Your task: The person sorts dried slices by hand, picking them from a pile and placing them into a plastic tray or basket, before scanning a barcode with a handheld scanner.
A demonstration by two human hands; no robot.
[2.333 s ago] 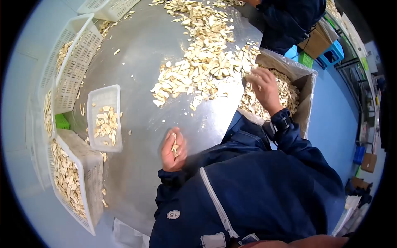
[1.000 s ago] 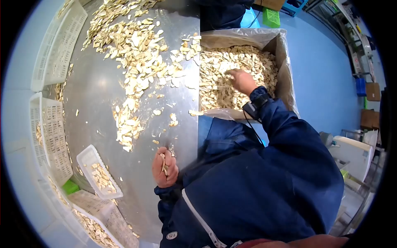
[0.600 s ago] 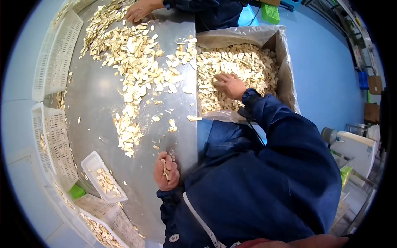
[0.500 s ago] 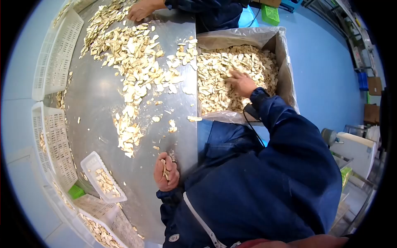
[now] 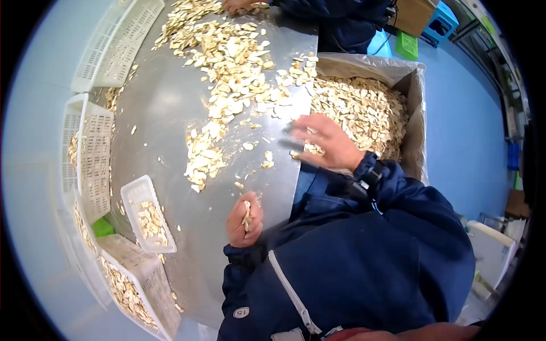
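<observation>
My left hand (image 5: pixel 244 221) is curled above the steel table (image 5: pixel 196 247) with a few pale dried slices (image 5: pixel 247 216) held in its fingers. My right hand (image 5: pixel 330 141) is over the table's edge beside the lined box, fingers spread and slightly blurred; nothing shows gripped in it. Below and behind it, the box (image 5: pixel 418 122) with a clear plastic liner is filled with similar slices (image 5: pixel 364 111). A long heap of slices (image 5: pixel 236 74) stretches across the tabletop, with loose pieces and crumbs near my left hand.
A small white tray (image 5: pixel 129 202) holding some slices lies on the left of the table. White perforated baskets (image 5: pixel 95 165) line the far side, some with slices. A co-worker's hand (image 5: pixel 239 4) touches the heap at the top. Green crates (image 5: pixel 406 45) stand on the blue floor.
My right hand has come out of the box's slices and moved left to the table edge, fingers spreading. My left hand keeps its slices. The whole view has shifted.
</observation>
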